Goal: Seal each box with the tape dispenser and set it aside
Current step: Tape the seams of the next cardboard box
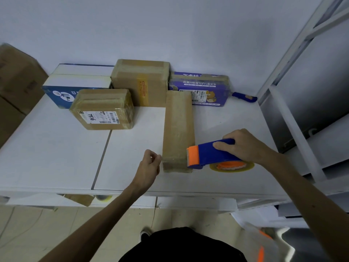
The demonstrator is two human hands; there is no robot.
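Hidden/unclear first: the tape roll [232, 166] in the tape dispenser [207, 155] is mostly covered by the blue body and the right hand [245, 146]; only its lower rim shows. The blue handle [244, 97] at back right is cut off by the purple box [200, 89], and the rest of that tool isn't visible. The big carton [17, 76] at the left edge is blurred and cropped. Under the table edge a second roll [103, 197] and a cardboard scrap [79, 199] peek out, partly hidden. Left hand [150, 165]: fingers curled, thumb and forefinger close together just beside the near left corner of the long box [178, 129]; can't tell if it pinches tape or touches the cardboard. Right hand: wrapped over the dispenser's handle from above, thumb along the side, forearm coming in from lower right. The dispenser's orange head sits against the long box's near right edge. The long box lies flat mid-table [47, 138], running away from the person, with a paler strip along its top. Behind it: small labelled box [103, 108], tall brown box [140, 82], blue-white box [75, 82].
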